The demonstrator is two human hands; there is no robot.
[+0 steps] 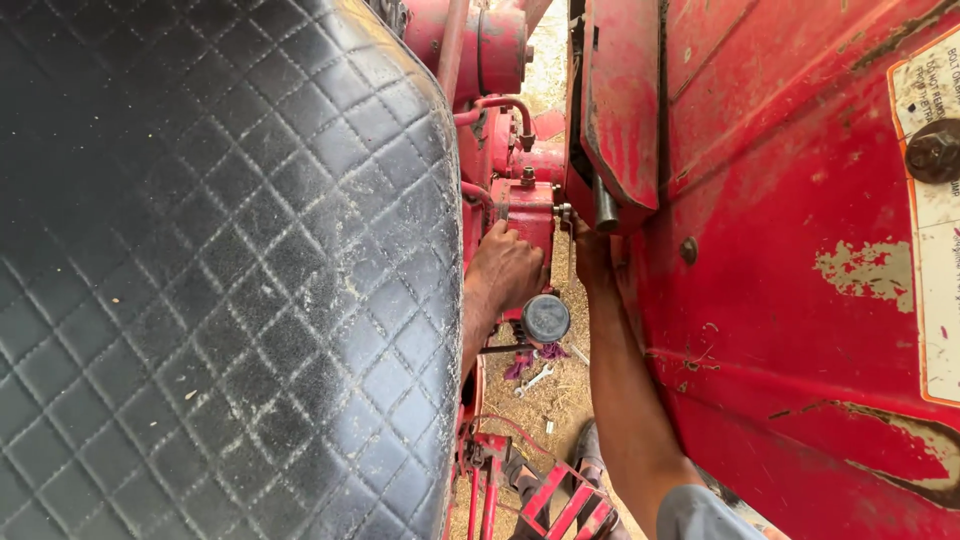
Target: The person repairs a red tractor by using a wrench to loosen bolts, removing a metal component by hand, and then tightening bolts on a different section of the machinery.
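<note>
My left hand (505, 275) reaches down past the edge of a black quilted seat (220, 270). It presses, fingers curled, against a red metal housing (528, 208) on the machine, and whether it grips anything is hidden. Just below that hand sits a round black cap (546, 318). My right hand (592, 252) reaches up beside the same housing, with its forearm (630, 400) running along a red fender panel (780, 300). The fender's lower edge hides its fingers. A thin metal piece (567, 222) shows between the two hands.
A silver spanner (535, 380) and a purple rag (530, 360) lie on the straw-strewn ground below. Red pedals (560, 500) and a shoe (590, 450) are at the bottom. Red pipes and fittings (500, 105) crowd the narrow gap above. A worn label (935, 220) is on the fender.
</note>
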